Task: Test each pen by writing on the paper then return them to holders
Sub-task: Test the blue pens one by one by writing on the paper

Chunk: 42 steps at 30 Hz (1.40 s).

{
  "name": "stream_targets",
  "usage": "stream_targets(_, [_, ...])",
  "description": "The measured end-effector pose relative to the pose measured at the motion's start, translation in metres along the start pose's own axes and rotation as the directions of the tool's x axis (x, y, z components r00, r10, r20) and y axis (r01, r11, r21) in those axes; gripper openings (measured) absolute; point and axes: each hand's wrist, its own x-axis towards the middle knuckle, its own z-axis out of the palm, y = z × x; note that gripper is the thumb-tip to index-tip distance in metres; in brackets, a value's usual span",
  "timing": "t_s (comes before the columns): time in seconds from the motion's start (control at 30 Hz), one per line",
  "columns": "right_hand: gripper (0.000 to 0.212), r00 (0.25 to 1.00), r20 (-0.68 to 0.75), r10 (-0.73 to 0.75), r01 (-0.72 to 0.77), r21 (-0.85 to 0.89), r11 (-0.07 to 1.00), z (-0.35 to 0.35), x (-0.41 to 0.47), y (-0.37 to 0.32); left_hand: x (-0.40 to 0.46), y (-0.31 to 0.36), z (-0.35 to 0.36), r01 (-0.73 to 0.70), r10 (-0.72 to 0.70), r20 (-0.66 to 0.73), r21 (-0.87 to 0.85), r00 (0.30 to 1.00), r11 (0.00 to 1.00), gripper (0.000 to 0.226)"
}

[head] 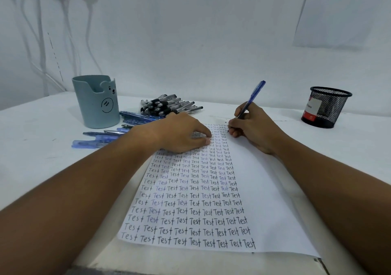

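Your right hand [252, 127] pinches a blue pen [251, 99], its tip down on the paper [273, 200] near the far edge, just right of the written columns of "Test". Your left hand [179, 133] lies flat with fingers relaxed, pressing the sheet. Beyond it lies a pile of black pens [169, 105]; to its left lie blue pens [99, 140] and the teal bear holder [96, 101]. Well right of your right hand stands the black mesh holder [326, 106].
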Motion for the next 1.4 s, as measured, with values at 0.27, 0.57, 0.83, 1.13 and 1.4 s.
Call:
stream_targets(0.27, [0.029,1.000,-0.027,0.009,-0.007,0.062,0.998,-0.0013,0.0007,0.0003,-0.0005,-0.0004,0.0005,0.003,-0.003,-0.005,-0.019,1.000,1.000,0.039])
stream_targets(0.57, [0.028,1.000,-0.012,0.018,-0.018,0.044,0.999,-0.0012,0.0004,-0.0001,-0.0018,0.0014,-0.0012,0.009,-0.009,0.000,-0.025,1.000,1.000,0.040])
stream_targets(0.83, [0.030,0.999,-0.045,0.031,-0.027,0.092,0.995,-0.0028,0.0008,0.0004,-0.0015,0.0016,-0.0019,0.004,-0.004,-0.001,-0.022,1.000,1.000,0.039])
stream_targets(1.13, [0.025,0.999,-0.044,0.022,-0.023,-0.038,0.999,-0.0013,0.0029,0.0016,-0.0022,0.0016,-0.0007,0.006,-0.006,0.003,-0.021,1.000,1.000,0.040])
stream_targets(1.4, [0.025,0.998,-0.056,0.026,-0.028,-0.046,0.999,-0.0001,0.0032,0.0013,-0.0051,0.0031,-0.0039,0.018,-0.018,0.016,-0.012,1.000,1.000,0.039])
